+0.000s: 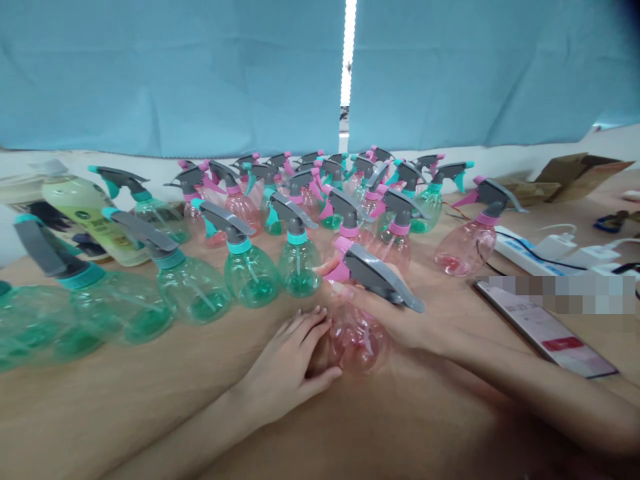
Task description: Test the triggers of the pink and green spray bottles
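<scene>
A clear pink spray bottle (357,340) with a grey and pink trigger head stands upright on the table in front of me. My right hand (375,303) is closed around its neck, just under the head, with the thumb and a finger by the pink trigger. My left hand (295,357) lies low at the bottle's left side, fingers stretched out and thumb apart. Its fingertips are at the base; whether they press on it I cannot tell. Close behind stands a green spray bottle (300,267) with a turquoise collar.
Several green bottles (195,293) line the left, with many pink and green ones behind. Another pink bottle (465,247) stands at right, near a white power strip (530,252) with chargers and a phone (550,333). A large bottle (95,220) and a cardboard box (580,177) stand farther back.
</scene>
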{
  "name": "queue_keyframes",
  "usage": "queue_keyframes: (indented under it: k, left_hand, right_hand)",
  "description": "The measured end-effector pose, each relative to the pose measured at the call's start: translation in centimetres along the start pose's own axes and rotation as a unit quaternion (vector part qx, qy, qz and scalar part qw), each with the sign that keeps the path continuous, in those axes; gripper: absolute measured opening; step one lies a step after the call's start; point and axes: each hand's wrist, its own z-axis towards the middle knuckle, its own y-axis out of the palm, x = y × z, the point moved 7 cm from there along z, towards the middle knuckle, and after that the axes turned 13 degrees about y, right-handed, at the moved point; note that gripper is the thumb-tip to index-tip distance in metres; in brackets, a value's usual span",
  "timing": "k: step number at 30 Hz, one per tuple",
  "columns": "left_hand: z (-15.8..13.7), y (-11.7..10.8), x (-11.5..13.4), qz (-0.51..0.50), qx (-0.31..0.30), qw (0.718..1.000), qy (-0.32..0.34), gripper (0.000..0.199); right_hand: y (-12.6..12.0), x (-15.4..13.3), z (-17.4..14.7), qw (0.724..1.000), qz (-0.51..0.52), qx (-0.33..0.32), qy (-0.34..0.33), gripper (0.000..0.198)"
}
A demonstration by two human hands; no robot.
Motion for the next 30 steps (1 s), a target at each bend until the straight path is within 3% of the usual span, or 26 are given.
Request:
queue_keyframes:
  k: [5,23,30]
  left_hand:
    - [0.0,0.0,0.0,0.000,-0.005,1.000,-0.003,0.056]
    - [-0.1,0.2,-0.1,0.020,-0.018,1.000,-0.002,0.057]
    - [-0.1,0.2,0.1,0.023,-0.009,1.000,0.004,0.056]
  right_hand:
    - [-0.3,0.5,-0.1,0.999,-0.043,0.021,-0.027,0.023]
    - [-0.9,-1.0,-0.2,0.997,-0.074,0.003,-0.007,0.037]
    - [-0.4,-1.2,-0.2,0.999,-0.050,0.006,0.006,0.025]
